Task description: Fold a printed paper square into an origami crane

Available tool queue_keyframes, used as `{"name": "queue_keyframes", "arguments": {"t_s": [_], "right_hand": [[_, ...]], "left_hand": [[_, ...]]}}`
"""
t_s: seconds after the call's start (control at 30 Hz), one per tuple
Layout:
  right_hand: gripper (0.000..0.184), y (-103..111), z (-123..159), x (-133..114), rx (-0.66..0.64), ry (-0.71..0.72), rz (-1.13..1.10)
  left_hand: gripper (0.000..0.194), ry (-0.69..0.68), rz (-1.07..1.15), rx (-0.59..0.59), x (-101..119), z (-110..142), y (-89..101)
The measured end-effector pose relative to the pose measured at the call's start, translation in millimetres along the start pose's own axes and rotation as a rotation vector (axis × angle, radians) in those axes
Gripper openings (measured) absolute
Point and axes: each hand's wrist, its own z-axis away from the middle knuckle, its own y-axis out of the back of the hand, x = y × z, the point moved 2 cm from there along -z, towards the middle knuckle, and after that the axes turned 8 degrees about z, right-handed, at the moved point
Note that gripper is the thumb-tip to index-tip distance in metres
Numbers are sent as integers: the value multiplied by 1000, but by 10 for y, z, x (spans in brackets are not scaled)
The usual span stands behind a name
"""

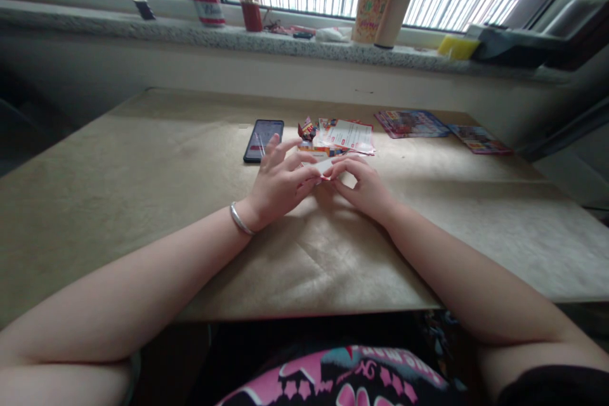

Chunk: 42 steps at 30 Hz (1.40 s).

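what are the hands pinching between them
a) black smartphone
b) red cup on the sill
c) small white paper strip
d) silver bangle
C, a small white paper strip shows gripped between the fingertips of the left hand and the right hand.

A flat, tan, paper-covered tabletop (118,203), bearing a black smartphone (263,141) face up, a loose heap of red-and-white printed paper leaflets (346,137) just beside it, then two glossy multicoloured brochures (412,124) (479,139) near the far edge.
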Motion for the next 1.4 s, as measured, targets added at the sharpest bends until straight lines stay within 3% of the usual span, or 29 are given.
{"name": "queue_keyframes", "arguments": {"t_s": [0.27,0.47,0.57,0.67,0.77,1.17,1.4], "right_hand": [[7,-25,14,91,-37,-59,10],[8,13,26,80,-34,-126,282],[12,19,30,72,-118,-249,358],[17,12,37,91,-190,-430,317],[18,-1,35,123,-179,-513,242],[21,-50,65,151,-202,-575,-17],[27,-44,49,159,-169,-578,116]], "left_hand": [[17,-88,-193,-134,37,-4,-18],[18,-132,-173,-222,26,-9,-52],[19,-167,-171,-234,17,-1,-55],[20,-177,-172,-236,13,6,-52],[19,-182,-168,-235,20,3,-51],[22,-214,-191,-262,52,-4,-43],[21,-246,-215,-259,74,-15,-41]]}}
